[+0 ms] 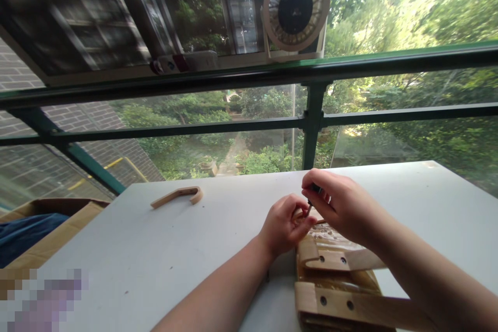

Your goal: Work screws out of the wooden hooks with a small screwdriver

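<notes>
In the head view, the left hand point(286, 223) rests on the white bench point(163, 249), its fingers curled and pinching the far end of a wooden assembly point(334, 280). This assembly lies on the bench close to the person, between the 2 forearms, and it has curved wooden slats with dark screw holes. The right hand point(338, 207) is just above the same spot, its fingers pressed together around a small dark tool point(311, 202). The tip of the tool points down to where the left fingers hold the wood. The 2 hands are touching or almost touching there, and they hide the exact place of contact.

Well apart to the left, a single curved wooden piece point(179, 196) lies alone on the bench. At the left edge, a cardboard box point(50, 233) with blue cloth point(27, 231) inside stands beside the bench. Behind the bench there is a green railing point(311, 124) with glass panels, and trees are seen behind it. A round fan point(296, 6) stands higher up, on the window ledge.
</notes>
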`<state>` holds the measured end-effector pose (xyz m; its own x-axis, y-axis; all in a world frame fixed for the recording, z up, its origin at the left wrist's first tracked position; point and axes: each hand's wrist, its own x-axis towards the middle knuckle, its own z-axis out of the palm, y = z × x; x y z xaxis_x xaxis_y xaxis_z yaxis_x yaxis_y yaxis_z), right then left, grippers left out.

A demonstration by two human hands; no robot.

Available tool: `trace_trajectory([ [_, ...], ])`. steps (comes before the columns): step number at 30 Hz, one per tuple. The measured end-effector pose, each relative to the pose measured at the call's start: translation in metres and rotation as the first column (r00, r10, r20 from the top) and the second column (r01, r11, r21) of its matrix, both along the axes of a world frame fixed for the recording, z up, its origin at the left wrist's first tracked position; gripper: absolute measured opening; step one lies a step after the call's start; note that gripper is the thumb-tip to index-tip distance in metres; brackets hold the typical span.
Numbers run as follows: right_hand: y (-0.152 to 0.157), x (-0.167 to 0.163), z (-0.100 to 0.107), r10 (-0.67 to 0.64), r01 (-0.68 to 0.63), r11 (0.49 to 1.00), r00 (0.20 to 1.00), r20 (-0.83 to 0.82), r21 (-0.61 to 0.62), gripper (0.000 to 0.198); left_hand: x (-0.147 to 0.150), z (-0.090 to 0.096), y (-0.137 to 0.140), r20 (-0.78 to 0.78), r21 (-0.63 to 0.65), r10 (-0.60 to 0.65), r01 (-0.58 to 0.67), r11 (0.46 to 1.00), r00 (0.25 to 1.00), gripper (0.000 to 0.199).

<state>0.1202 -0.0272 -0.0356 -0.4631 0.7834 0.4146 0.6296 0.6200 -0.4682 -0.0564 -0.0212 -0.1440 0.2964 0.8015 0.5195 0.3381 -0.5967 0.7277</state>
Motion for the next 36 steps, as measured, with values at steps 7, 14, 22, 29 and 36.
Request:
trace_trajectory([
  [7,-0.005,-0.001,0.004,0.017,-0.016,1.000,0.997,0.073,-0.016,0.016,-0.001,-0.001,0.003,-0.005,0.072,-0.032,0.033,0.997,0.999,0.015],
  [14,-0.015,-0.001,0.005,0.077,-0.061,0.992,0.987,0.143,-0.112,0.031,0.000,-0.004,0.005,-0.007,0.080,-0.043,0.043,0.996,0.999,0.015],
  [22,-0.013,-0.001,0.006,0.033,-0.007,0.986,0.988,0.153,-0.168,0.028,-0.002,-0.002,0.003,-0.038,0.035,-0.039,0.040,0.999,0.999,0.022],
  [29,-0.011,-0.001,0.009,-0.034,0.060,0.987,0.985,0.171,-0.150,0.024,-0.001,0.004,0.002,-0.043,0.079,-0.040,0.043,0.996,0.998,0.014],
  [36,-0.014,-0.002,0.007,0.065,-0.056,0.995,0.991,0.115,-0.082,0.032,-0.001,0.001,0.003,-0.047,0.141,0.000,0.007,0.990,0.999,0.015],
])
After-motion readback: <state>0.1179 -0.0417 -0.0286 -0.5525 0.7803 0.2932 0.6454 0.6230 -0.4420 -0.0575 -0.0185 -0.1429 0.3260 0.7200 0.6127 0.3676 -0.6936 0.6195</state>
